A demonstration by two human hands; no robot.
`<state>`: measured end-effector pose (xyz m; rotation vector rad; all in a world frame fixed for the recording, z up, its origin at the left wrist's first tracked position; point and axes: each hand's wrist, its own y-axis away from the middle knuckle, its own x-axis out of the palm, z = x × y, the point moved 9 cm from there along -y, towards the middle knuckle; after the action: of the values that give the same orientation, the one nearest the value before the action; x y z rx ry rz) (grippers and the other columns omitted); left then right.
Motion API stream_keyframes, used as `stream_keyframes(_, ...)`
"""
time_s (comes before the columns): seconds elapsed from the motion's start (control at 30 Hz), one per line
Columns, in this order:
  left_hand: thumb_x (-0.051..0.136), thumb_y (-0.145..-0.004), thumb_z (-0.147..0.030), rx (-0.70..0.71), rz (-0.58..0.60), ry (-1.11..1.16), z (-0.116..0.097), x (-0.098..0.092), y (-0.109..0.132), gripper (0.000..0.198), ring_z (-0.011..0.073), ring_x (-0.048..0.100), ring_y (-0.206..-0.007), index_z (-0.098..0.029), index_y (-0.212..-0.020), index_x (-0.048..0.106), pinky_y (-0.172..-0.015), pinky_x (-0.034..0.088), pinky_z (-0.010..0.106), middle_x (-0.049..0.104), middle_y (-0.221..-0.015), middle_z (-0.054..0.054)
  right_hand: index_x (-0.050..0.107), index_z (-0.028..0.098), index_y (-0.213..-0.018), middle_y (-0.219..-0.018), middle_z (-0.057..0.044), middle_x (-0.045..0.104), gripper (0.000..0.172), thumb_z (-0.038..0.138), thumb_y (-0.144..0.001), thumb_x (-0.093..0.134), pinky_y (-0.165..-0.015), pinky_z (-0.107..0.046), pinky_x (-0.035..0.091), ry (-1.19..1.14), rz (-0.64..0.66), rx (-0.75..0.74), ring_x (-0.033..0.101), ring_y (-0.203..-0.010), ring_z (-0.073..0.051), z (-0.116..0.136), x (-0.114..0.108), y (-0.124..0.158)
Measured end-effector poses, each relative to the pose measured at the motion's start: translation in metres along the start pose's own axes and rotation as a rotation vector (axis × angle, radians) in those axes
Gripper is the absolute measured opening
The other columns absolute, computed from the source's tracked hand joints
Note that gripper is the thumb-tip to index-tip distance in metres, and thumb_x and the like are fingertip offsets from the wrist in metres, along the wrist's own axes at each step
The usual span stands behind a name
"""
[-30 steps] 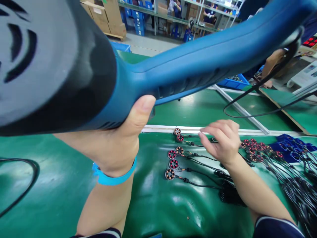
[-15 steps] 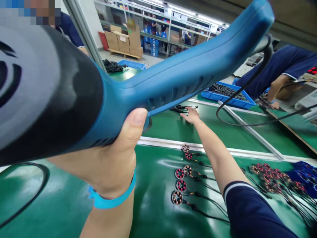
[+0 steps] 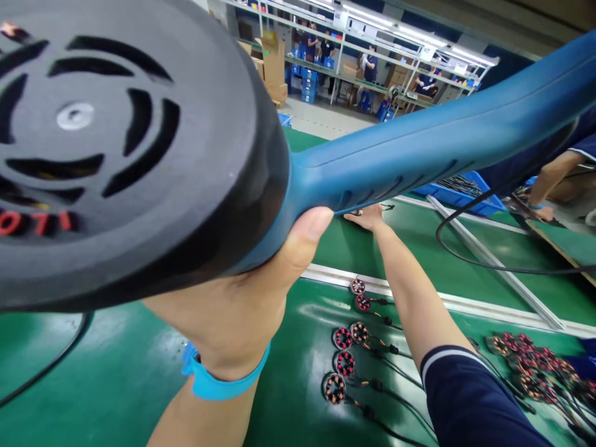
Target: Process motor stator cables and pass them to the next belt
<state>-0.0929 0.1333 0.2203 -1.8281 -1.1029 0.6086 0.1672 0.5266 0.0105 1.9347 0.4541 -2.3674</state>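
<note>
My left hand, wearing a bright blue wristband, is wrapped round the neck of a corded power tool. The tool has a blue handle slanting up to the right and a large round black vented head close to the camera at left. Farther off, my right hand reaches across the green bench, low over a black cable. Its thumb is stretched out, apart from the fingers; the tool handle partly hides them. Below my right forearm lie several small round motor stators with black leads.
More stators are heaped at right. White rails cross the green bench. A blue bin of cables stands beyond, near a co-worker's hand. A black cord loops at right. Shelving and people are in the background.
The tool has shifted right and turned, so that more of its round vented face shows. My left hand moved right with it. My right hand's fingers are now partly covered by the handle.
</note>
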Motion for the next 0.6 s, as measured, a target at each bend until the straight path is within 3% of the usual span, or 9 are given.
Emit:
stream_keyframes(0.1,0.07,-0.09,-0.041,0.052,0.005,0.049,-0.002,0.002,0.0,0.028,0.0319,0.056,-0.127,-0.027,-0.113,0.064,-0.121,0.028,0.06,0.068,-0.099,-0.005,0.062,0.016,-0.11,-0.146,-0.018,0.045,0.069,0.077,-0.077,0.061,-0.116,-0.054,0.024,-0.026,-0.035,0.055,0.033,-0.14,-0.038,-0.012,-0.003,0.0)
stream_keyframes(0.23,0.068,-0.092,-0.041,0.145,-0.007,0.045,-0.008,0.005,0.0,0.024,0.03,0.058,-0.125,-0.026,-0.11,0.062,-0.12,0.032,0.061,0.068,-0.094,-0.004,0.056,0.012,-0.126,-0.141,-0.023,0.049,0.079,0.075,-0.079,0.059,-0.115,-0.056,0.025,-0.07,-0.051,0.057,0.036,-0.138,-0.04,-0.019,-0.008,-0.001)
stream_keyframes(0.37,0.069,-0.091,-0.048,0.072,-0.008,-0.014,-0.005,0.003,0.0,0.026,0.0308,0.065,-0.114,-0.024,-0.102,0.064,-0.118,0.038,0.06,0.07,-0.09,-0.003,0.051,0.014,-0.135,-0.136,-0.02,0.054,0.083,0.072,-0.076,0.065,-0.113,-0.05,0.032,-0.116,-0.032,-0.036,0.045,-0.132,-0.036,-0.005,-0.004,0.009)
stream_keyframes(0.47,0.067,-0.091,-0.054,0.044,0.002,-0.05,-0.006,0.001,-0.001,0.029,0.0315,0.065,-0.114,-0.026,-0.096,0.064,-0.114,0.043,0.058,0.071,-0.083,-0.003,0.047,0.017,-0.139,-0.141,-0.016,0.049,0.088,0.067,-0.071,0.073,-0.115,-0.045,0.034,-0.146,-0.037,-0.112,0.042,-0.135,-0.033,0.007,0.0,0.025)
stream_keyframes(0.6,0.058,-0.092,-0.066,0.062,0.003,-0.085,-0.007,0.002,-0.004,0.04,0.0332,0.058,-0.125,-0.026,-0.093,0.065,-0.112,0.045,0.059,0.069,-0.078,-0.002,0.055,0.016,-0.125,-0.132,-0.016,0.053,0.066,0.055,-0.075,0.073,-0.114,-0.045,0.036,-0.169,-0.087,-0.086,0.044,-0.131,-0.032,-0.003,-0.005,0.046)
